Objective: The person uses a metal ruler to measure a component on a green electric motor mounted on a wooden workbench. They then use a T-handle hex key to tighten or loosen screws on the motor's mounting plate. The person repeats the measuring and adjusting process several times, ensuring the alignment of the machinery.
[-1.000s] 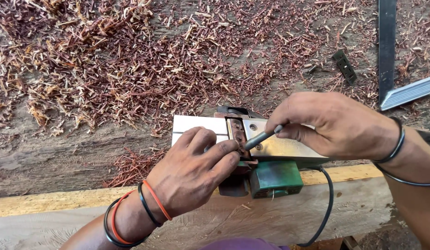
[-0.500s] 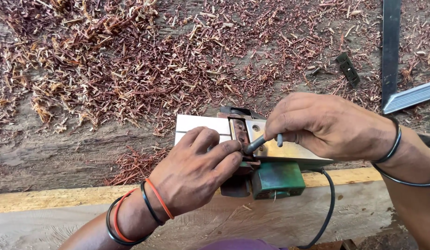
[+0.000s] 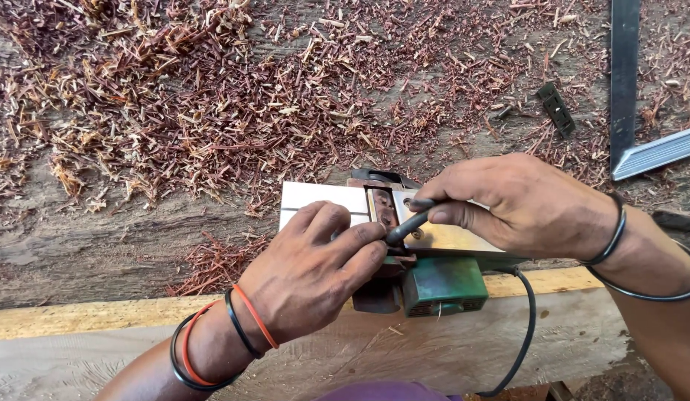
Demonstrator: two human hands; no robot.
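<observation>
Reddish wood shavings (image 3: 211,111) litter the ground, with a metal square (image 3: 627,89) lying at upper right.

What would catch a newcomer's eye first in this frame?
At centre, an upturned planer with a green body and shiny sole lies on a pale plank. The left hand steadies it while the right hand works a dark tool at its drum. Reddish shavings cover the wood beyond.

The electric planer (image 3: 404,245) lies upside down on the wooden plank (image 3: 434,349) — its shiny metal sole faces up, its green body hangs at the near edge. A dark thin tool (image 3: 408,225) rests slanted at the blade slot.
</observation>
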